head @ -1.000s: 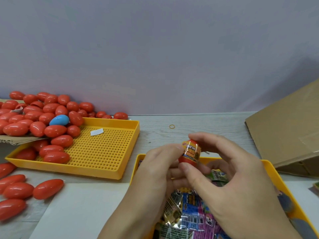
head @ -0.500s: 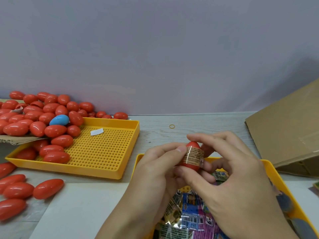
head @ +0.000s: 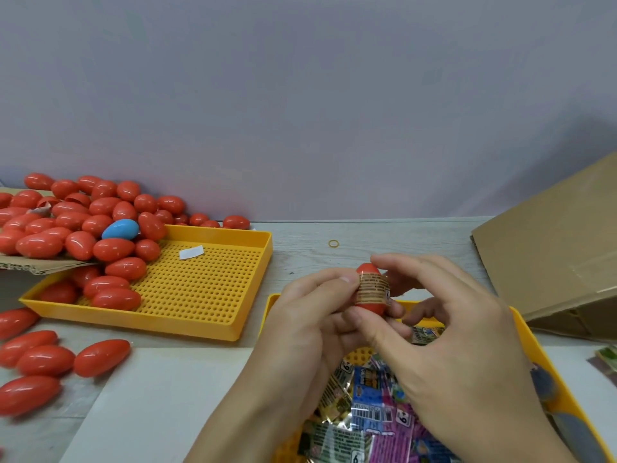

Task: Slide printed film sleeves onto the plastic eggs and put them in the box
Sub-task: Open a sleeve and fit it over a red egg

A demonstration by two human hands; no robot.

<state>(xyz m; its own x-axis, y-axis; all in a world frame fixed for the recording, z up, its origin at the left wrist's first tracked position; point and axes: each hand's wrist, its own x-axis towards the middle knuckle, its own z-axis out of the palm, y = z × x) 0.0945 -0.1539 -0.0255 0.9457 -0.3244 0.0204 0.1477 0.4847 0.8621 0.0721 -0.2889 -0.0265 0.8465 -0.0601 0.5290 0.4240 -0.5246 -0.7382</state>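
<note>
Grey wall, pale desk (head: 384,242) | left hand (head: 310,325) and right hand (head: 444,329) both pinch red egg (head: 370,290) upright over sleeve tray (head: 531,339), likely seating printed sleeve (head: 370,289) round its middle | cardboard box (head: 551,259) right, near for dropping.

Even, soft light fills the scene, leaving small white glints on the glossy red plastic eggs (head: 115,249). A faint shadow darkens the pale lilac wall (head: 300,95) at upper right. Wide-angle distortion stretches the edges, and fine print is soft.
</note>
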